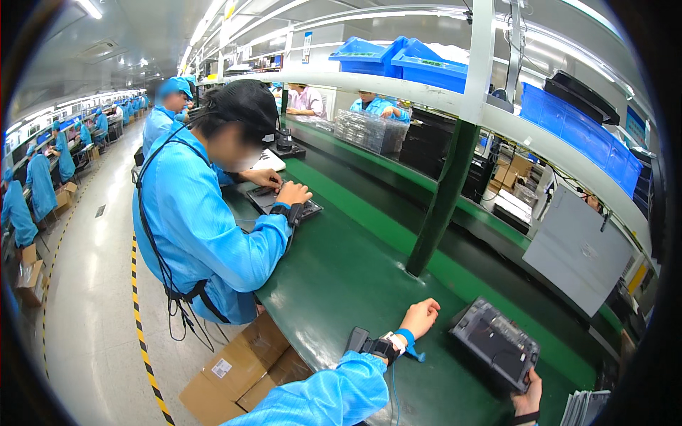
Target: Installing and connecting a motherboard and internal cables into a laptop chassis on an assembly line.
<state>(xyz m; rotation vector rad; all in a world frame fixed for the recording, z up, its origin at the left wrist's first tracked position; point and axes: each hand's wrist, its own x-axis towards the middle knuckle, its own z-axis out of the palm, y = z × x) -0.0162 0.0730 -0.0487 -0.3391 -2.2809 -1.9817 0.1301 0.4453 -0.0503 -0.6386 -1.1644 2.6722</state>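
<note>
My right hand (527, 396) grips the near right corner of a black rectangular electronic device housing (490, 342). The housing is tilted over the green-topped bench (348, 280); its exposed inside shows board-like parts along the far edge. My left hand (422, 317) is over the bench to the left of the housing, apart from it. Its fingers are loosely curled together, and I see nothing in them. A blue wrist strap (407, 336) with a thin cord circles the left wrist, beside a black strapped-on device (369, 343).
A co-worker in blue (206, 206) at the left handles another dark device (305, 208). A dark green post (444, 202) rises from the bench. A grey panel (579, 248) hangs at right; thin plates (586, 408) stand near the right hand. A cardboard box (231, 373) is below the bench edge.
</note>
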